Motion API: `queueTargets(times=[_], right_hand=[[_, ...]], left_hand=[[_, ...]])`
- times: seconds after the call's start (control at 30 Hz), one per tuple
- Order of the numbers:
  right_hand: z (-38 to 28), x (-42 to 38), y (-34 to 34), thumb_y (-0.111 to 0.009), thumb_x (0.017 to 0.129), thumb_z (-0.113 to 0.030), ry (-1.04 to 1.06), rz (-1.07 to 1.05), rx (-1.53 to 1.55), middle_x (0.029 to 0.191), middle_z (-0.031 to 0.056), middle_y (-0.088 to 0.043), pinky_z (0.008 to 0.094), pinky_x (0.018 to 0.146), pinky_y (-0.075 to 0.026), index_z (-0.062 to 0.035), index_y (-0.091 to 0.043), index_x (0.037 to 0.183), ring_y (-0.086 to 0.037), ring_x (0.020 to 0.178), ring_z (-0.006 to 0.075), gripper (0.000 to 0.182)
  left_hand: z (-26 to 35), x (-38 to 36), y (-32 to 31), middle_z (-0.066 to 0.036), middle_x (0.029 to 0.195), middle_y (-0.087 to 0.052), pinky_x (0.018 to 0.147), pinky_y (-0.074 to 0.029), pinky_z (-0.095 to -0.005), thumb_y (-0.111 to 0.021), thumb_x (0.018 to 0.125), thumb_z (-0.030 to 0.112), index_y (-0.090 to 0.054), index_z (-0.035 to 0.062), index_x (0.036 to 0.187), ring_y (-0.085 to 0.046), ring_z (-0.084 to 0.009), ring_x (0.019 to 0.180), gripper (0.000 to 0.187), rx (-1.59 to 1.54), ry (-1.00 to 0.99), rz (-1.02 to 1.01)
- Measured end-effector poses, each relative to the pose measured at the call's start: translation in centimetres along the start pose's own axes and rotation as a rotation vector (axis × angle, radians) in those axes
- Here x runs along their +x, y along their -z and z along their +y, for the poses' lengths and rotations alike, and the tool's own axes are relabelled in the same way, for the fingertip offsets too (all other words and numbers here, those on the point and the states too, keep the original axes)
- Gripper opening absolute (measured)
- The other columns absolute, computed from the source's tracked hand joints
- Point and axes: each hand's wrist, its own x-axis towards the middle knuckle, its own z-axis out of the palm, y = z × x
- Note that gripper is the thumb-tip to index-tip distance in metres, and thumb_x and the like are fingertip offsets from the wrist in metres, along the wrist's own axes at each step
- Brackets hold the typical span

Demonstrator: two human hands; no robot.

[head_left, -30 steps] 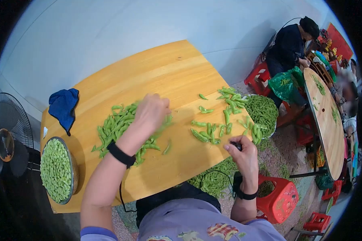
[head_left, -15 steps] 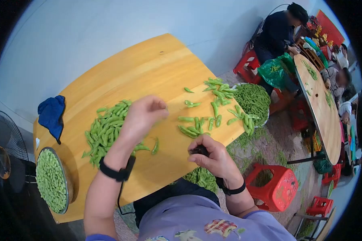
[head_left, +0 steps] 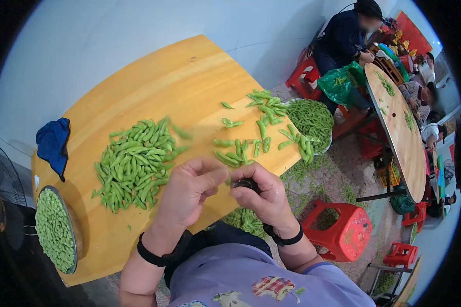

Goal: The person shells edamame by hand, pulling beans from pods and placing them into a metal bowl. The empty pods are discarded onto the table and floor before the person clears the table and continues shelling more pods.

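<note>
My left hand (head_left: 189,192) is closed in a pinch, its fingertips beside my right hand. A sliver of green pod (head_left: 228,180) shows at those fingertips, mostly hidden and blurred. My right hand (head_left: 264,197) is wrapped round a small dark object (head_left: 246,184) whose kind I cannot make out. To the left of my hands lies a heap of green soybean pods (head_left: 133,166) on the wooden table (head_left: 153,82). One blurred pod (head_left: 181,131) appears in motion at the heap's upper right. More loose pods (head_left: 235,153) are scattered beyond my right hand.
A metal bowl of shelled beans (head_left: 56,230) and a blue cloth (head_left: 54,143) are at the table's left. A heaped container of pods (head_left: 310,123) stands past the right edge. A red stool (head_left: 346,233) is on the littered floor; people sit around another table (head_left: 399,128).
My left hand has come down from over the table to meet my right hand. A pod near the heap's lower right is gone from its place. The view has shifted slightly.
</note>
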Motion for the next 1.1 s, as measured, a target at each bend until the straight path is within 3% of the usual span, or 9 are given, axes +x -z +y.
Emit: queueTargets(times=[0.53, 0.67, 0.73, 0.83, 0.87, 0.93, 0.97, 1.03, 1.1], right_hand=[[-1.6, -1.0, -0.6, -0.066, 0.074, -0.009, 0.3, 0.036, -0.444, 0.066, 0.0143, -0.054, 0.0333, 0.049, -0.043, 0.0005, -0.055, 0.084, -0.055, 0.056, 0.0301, 0.017], [-1.2, -0.8, -0.2, -0.066, 0.075, -0.008, 0.362, 0.006, -0.442, 0.065, 0.0105, -0.055, 0.0301, 0.048, -0.042, 0.0005, -0.056, 0.084, -0.055, 0.053, 0.0223, 0.016], [-1.4, -1.1, 0.5, -0.064, 0.076, -0.007, 0.099, -0.173, -0.037, 0.065, 0.0048, -0.055, 0.0257, 0.046, -0.04, 0.0007, -0.056, 0.084, -0.052, 0.053, 0.0119, 0.014], [-0.8, -1.3, 1.2, -0.064, 0.076, -0.006, -0.311, -0.288, 0.575, 0.063, 0.0006, -0.053, 0.0227, 0.047, -0.038, 0.0001, -0.057, 0.085, -0.049, 0.055, 0.0058, 0.013], [-1.0, -1.3, 1.0, -0.064, 0.076, -0.006, -0.312, -0.288, 0.575, 0.063, 0.0006, -0.053, 0.0227, 0.047, -0.038, 0.0001, -0.057, 0.085, -0.049, 0.055, 0.0058, 0.013], [-1.7, -1.3, 0.3, -0.065, 0.076, -0.007, -0.261, -0.149, 0.229, 0.061, 0.002, -0.053, 0.0225, 0.047, -0.039, -0.0004, -0.059, 0.085, -0.05, 0.054, 0.0067, 0.013], [-1.7, -1.3, 0.2, -0.065, 0.076, -0.007, -0.261, -0.15, 0.227, 0.061, 0.002, -0.053, 0.0225, 0.047, -0.039, -0.0004, -0.059, 0.085, -0.05, 0.054, 0.0067, 0.013], [-1.6, -1.3, -0.1, -0.064, 0.076, -0.007, 0.14, -0.032, -0.328, 0.061, 0.0029, -0.055, 0.0218, 0.048, -0.04, -0.0004, -0.06, 0.083, -0.051, 0.055, 0.0063, 0.011], [-1.9, -1.6, -0.3, -0.064, 0.077, -0.008, 0.117, -0.038, -0.313, 0.061, 0.0038, -0.055, 0.0217, 0.048, -0.04, -0.0001, -0.06, 0.082, -0.052, 0.055, 0.0064, 0.011]], left_hand=[[-0.5, -1.3, -1.3, 0.0, 0.071, -0.057, 0.056, -0.038, -0.0175, -0.063, 0.075, 0.003, -0.061, 0.0025, 0.083, -0.05, -0.0052, 0.063, 0.008, 0.246, -0.178, 0.06], [-0.8, -1.6, -0.5, -0.001, 0.076, -0.058, 0.06, -0.04, -0.0198, -0.065, 0.073, 0.003, -0.061, 0.0027, 0.08, -0.051, -0.0068, 0.067, 0.007, 0.027, -0.062, -0.007], [-1.2, -1.5, 0.1, -0.001, 0.077, -0.059, 0.064, -0.042, -0.0207, -0.064, 0.073, 0.001, -0.062, 0.0028, 0.078, -0.053, -0.0068, 0.069, 0.006, -0.082, 0.01, -0.056], [-2.1, -1.1, 0.8, -0.001, 0.079, -0.058, 0.063, -0.042, -0.0209, -0.064, 0.073, 0.0, -0.062, 0.0033, 0.079, -0.052, -0.007, 0.071, 0.007, -0.179, -0.012, -0.261], [-2.2, -0.9, 1.0, 0.0, 0.08, -0.058, 0.064, -0.042, -0.0208, -0.063, 0.074, 0.0, -0.062, 0.0036, 0.079, -0.052, -0.0064, 0.073, 0.006, -0.208, -0.01, -0.328], [-1.5, -0.9, 0.5, 0.0, 0.081, -0.058, 0.064, -0.042, -0.0208, -0.063, 0.075, 0.0, -0.062, 0.004, 0.079, -0.051, -0.0058, 0.075, 0.006, -0.235, -0.014, -0.399], [-1.0, -1.4, 0.0, 0.0, 0.079, -0.058, 0.063, -0.042, -0.0202, -0.062, 0.076, 0.001, -0.061, 0.0039, 0.079, -0.052, -0.0056, 0.073, 0.004, -0.117, 0.016, -0.279], [-1.0, -1.7, -0.4, 0.0, 0.077, -0.058, 0.062, -0.042, -0.0195, -0.062, 0.077, 0.002, -0.061, 0.0039, 0.079, -0.052, -0.0054, 0.071, 0.003, -0.003, 0.042, -0.148], [-1.4, -1.8, -0.2, -0.002, 0.072, -0.058, 0.054, -0.044, -0.019, -0.066, 0.076, 0.01, -0.059, 0.0024, 0.082, -0.053, -0.0068, 0.059, 0.012, 0.395, -0.139, -0.083]])
